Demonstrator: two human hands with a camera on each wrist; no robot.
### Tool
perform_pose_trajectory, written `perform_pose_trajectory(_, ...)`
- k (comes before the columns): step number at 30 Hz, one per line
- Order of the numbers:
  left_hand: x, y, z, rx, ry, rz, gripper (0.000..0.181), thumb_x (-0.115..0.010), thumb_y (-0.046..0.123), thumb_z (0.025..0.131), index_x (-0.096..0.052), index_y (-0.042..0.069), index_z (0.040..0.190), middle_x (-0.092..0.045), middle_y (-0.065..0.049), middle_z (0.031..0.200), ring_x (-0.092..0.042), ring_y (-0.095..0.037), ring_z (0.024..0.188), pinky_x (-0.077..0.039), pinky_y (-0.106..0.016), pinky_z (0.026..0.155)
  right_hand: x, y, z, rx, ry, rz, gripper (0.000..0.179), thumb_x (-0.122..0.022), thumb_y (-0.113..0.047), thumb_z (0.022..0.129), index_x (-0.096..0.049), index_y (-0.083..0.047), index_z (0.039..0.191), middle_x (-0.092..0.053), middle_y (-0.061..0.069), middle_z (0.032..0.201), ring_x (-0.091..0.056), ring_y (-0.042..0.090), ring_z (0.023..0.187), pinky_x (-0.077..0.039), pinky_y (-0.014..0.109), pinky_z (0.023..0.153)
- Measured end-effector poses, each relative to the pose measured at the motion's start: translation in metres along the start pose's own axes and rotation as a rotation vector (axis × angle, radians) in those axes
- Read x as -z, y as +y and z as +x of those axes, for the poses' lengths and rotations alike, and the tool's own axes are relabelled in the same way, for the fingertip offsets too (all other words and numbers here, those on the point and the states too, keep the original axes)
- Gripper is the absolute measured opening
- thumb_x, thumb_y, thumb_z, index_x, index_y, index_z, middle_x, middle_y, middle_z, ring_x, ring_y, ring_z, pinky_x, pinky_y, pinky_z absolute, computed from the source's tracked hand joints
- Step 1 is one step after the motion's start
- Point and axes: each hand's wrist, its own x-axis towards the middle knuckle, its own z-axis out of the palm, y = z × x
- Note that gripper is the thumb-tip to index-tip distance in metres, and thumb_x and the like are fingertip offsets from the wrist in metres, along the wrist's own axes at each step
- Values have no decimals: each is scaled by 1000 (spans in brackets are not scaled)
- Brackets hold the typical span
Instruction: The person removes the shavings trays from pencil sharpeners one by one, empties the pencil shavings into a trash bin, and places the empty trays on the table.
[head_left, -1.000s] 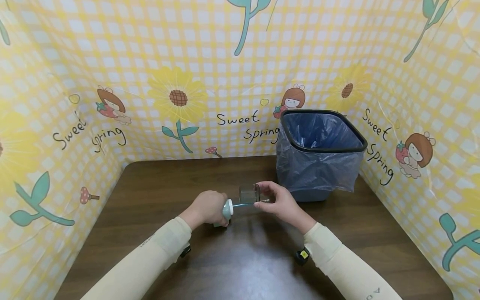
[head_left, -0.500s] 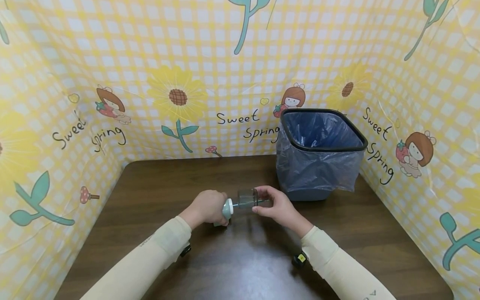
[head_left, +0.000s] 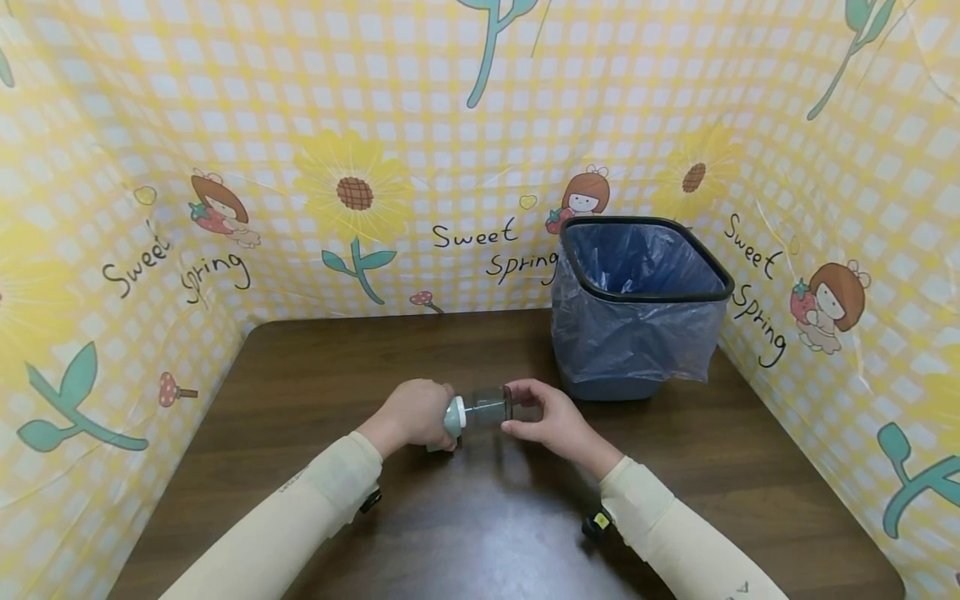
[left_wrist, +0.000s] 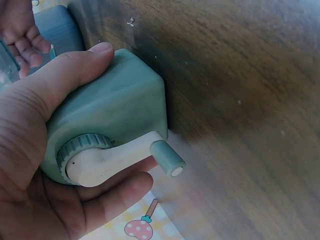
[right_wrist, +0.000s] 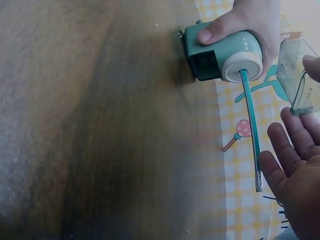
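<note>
My left hand grips a green hand-crank pencil sharpener, which rests on the table. Its cream crank with a green knob shows in the left wrist view. A teal pencil sticks out of the sharpener's round white opening, its ferrule end free. Below that opening the body has a dark square slot. With thumb and fingers, my right hand holds a clear plastic shavings drawer by its edge. In the right wrist view the drawer is apart from the sharpener, beside the pencil.
A bin with a black rim and a clear liner stands at the table's back right. Small shavings lie on the brown wooden table. Patterned yellow cloth hangs around the table's back and sides.
My right hand has brought the clear drawer nearer to me and slightly left, so it now overlaps the pencil in the head view. The left hand and sharpener have stayed put.
</note>
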Motion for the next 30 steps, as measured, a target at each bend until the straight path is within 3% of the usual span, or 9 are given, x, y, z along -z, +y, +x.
perform_pose_trajectory(11, 0, 1, -1, -3, -2, 4, 59, -91, 53, 66, -68, 12, 103, -67, 3, 81, -58, -13, 69, -56, -34, 67, -3, 3, -6, -26, -19, -89, 52, -89, -28, 80, -65, -18, 126, -69, -3, 118, -63, 23, 116, -49, 51, 104)
perform_pose_trajectory(30, 1, 0, 0, 4, 0, -4, 57, -92, 51, 65, -68, 13, 101, -67, 3, 81, -59, -14, 70, -55, -36, 67, -6, 9, -8, -46, -51, -99, 51, -89, -28, 79, -66, -17, 123, -69, -2, 115, -64, 22, 114, -50, 49, 103)
